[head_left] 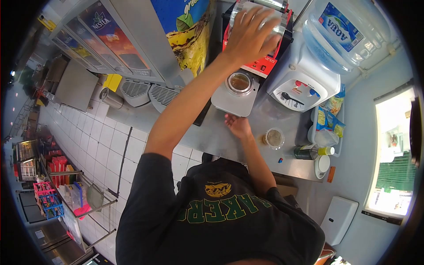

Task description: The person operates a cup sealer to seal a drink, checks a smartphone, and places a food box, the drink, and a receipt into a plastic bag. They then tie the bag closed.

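My left hand (254, 37) reaches to the top of a red and black machine (259, 66), its fingers spread over the clear film roll. From the machine's front extends a grey metal tray (233, 102). A cup of brown drink (240, 82) sits in the round opening of that tray. Just below the tray's front edge is my right hand (239, 126), palm partly up, fingers loosely bent and apart, with nothing seen in it. Whether it touches the tray is unclear. To its right, a clear cup (274, 138) stands on the metal counter (258, 152).
A white water dispenser (300, 81) with a large bottle (349, 33) stands right of the machine. Drink dispensers (115, 35) are at the left. A basket of packets (329, 119), a green-labelled bottle (307, 152) and a white-lidded container (322, 165) are at the right.
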`<state>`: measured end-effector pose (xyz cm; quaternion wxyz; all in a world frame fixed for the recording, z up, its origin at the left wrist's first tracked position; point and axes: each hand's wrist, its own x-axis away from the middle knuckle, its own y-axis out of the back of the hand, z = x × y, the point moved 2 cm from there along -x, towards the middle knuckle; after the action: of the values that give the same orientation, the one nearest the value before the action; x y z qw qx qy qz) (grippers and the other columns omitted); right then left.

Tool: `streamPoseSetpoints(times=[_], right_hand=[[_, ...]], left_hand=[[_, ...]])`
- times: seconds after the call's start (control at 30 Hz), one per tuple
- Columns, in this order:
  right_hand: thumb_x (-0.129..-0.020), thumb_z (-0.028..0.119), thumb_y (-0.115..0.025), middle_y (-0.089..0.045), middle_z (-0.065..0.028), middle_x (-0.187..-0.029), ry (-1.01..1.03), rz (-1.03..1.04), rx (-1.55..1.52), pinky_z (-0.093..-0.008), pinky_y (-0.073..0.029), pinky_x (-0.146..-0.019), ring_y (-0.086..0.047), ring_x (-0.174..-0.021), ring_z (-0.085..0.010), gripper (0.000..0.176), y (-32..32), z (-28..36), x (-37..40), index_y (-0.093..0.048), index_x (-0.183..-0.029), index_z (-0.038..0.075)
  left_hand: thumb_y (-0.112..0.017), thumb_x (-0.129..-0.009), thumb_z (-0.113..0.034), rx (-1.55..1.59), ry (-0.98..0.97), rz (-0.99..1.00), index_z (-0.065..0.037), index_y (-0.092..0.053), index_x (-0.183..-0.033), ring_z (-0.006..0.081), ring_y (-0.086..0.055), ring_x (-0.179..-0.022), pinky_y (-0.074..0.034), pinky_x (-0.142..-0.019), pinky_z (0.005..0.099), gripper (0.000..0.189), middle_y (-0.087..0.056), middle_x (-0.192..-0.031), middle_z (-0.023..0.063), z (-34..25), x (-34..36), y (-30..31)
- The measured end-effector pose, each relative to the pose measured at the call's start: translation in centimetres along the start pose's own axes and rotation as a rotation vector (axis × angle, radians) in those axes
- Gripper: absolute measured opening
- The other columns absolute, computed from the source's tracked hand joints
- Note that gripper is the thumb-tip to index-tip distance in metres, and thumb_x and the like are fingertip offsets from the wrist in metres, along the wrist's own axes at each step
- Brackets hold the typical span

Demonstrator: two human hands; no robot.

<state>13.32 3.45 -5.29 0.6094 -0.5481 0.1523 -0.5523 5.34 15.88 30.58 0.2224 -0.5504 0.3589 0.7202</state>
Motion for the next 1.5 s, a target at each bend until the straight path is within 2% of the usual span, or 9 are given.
streamPoseSetpoints(times=[0.1, 0.17, 0.4, 0.67, 0.8, 1.07, 1.17, 1.23, 1.5], right_hand=[[-0.102, 0.035, -0.035, -0.063, -0.0086, -0.121, 0.124, 0.05, -0.225, -0.0378, -0.047, -0.094, -0.059, -0.112, -0.023, 0.04, -2.5, 4.2, -0.8, -0.055, -0.128, 0.013], [-0.102, 0.035, -0.033, -0.062, -0.0095, -0.123, 0.174, 0.072, -0.172, -0.0383, -0.048, -0.095, -0.06, -0.113, -0.0235, 0.042, -2.3, 5.9, -2.4, -0.055, -0.13, 0.012], [-0.103, 0.035, -0.032, -0.061, -0.0128, -0.128, 0.372, 0.075, 0.097, -0.0413, -0.052, -0.096, -0.062, -0.112, -0.028, 0.047, -1.3, 7.6, -5.9, -0.052, -0.133, 0.004], [-0.104, 0.045, -0.029, -0.054, -0.0145, -0.137, 0.391, 0.18, 0.012, -0.0441, -0.045, -0.105, -0.054, -0.124, -0.0296, 0.057, -2.0, 8.3, -6.5, -0.044, -0.141, 0.005], [-0.103, 0.056, -0.027, -0.05, -0.0131, -0.142, 0.364, 0.197, -0.046, -0.0439, -0.039, -0.11, -0.048, -0.13, -0.0301, 0.067, -0.9, 9.1, -7.1, -0.04, -0.145, 0.006], [-0.103, 0.057, -0.026, -0.05, -0.0108, -0.142, 0.318, 0.159, -0.055, -0.0438, -0.039, -0.11, -0.049, -0.129, -0.0304, 0.066, -2.4, 8.1, -4.3, -0.041, -0.144, 0.007], [-0.101, 0.057, -0.033, -0.057, -0.0105, -0.133, 0.206, 0.038, -0.102, -0.0464, -0.046, -0.1, -0.057, -0.118, -0.0313, 0.063, -1.0, 5.6, -2.7, -0.049, -0.136, 0.008], [-0.098, 0.057, -0.04, -0.065, -0.0117, -0.114, -0.212, 0.235, -0.172, -0.0468, -0.05, -0.086, -0.062, -0.101, -0.0303, 0.058, 0.8, 2.6, -1.2, -0.06, -0.118, 0.006], [-0.1, 0.051, -0.038, -0.065, -0.0175, -0.096, -0.109, -0.101, -0.455, -0.0451, -0.05, -0.084, -0.062, -0.094, -0.0324, 0.059, -2.7, 2.7, -0.1, -0.059, -0.097, -0.004]], left_hand=[[-0.065, -0.085, -0.024, 0.296, 0.185, 0.146, -0.013, -0.062, -0.119, 0.0264, -0.056, -0.111, -0.04, -0.092, 0.043, 0.036, -0.063, -0.117, 0.0056, -2.7, 9.0, 2.0], [-0.061, -0.09, -0.03, 0.28, 0.204, 0.518, -0.012, -0.058, -0.126, 0.028, -0.052, -0.12, -0.038, -0.099, 0.0485, 0.041, -0.058, -0.128, 0.0069, -3.9, 15.9, 1.7], [-0.048, -0.098, -0.047, -0.059, 0.535, 0.809, -0.008, -0.041, -0.143, 0.0357, -0.034, -0.138, -0.023, -0.111, 0.0627, 0.06, -0.045, -0.146, 0.0098, -3.6, 26.9, 1.8], [-0.082, -0.074, -0.043, 0.308, 0.759, 0.561, 0.001, -0.018, -0.15, 0.0413, -0.042, -0.131, -0.033, -0.107, 0.0546, 0.109, -0.04, -0.142, 0.03, -3.0, 24.5, -0.1], [-0.091, -0.06, -0.016, 0.472, 0.912, 0.344, 0.001, -0.019, -0.15, 0.0389, -0.051, -0.125, -0.042, -0.103, 0.0419, 0.117, -0.045, -0.137, 0.0266, -3.9, 23.2, -1.4], [-0.088, -0.062, -0.01, 0.633, 0.932, 0.262, -0.001, -0.032, -0.141, 0.0305, -0.053, -0.124, -0.043, -0.104, 0.0397, 0.097, -0.052, -0.132, 0.0197, -4.5, 21.8, -0.7], [-0.088, -0.062, -0.01, 0.708, 1.013, 0.185, 0.0, -0.033, -0.139, 0.027, -0.053, -0.123, -0.043, -0.104, 0.0392, 0.095, -0.052, -0.13, 0.0176, -5.1, 20.6, 1.4], [-0.089, -0.062, -0.01, 0.744, 1.036, 0.143, -0.001, -0.032, -0.139, 0.0252, -0.053, -0.122, -0.043, -0.104, 0.0391, 0.096, -0.051, -0.13, 0.0164, -5.4, 19.4, 3.4], [-0.093, -0.06, -0.011, 0.757, 1.041, -0.016, -0.004, -0.026, -0.138, 0.0248, -0.049, -0.124, -0.043, -0.105, 0.0388, 0.104, -0.044, -0.132, 0.0136, -7.0, 16.1, 10.5]])
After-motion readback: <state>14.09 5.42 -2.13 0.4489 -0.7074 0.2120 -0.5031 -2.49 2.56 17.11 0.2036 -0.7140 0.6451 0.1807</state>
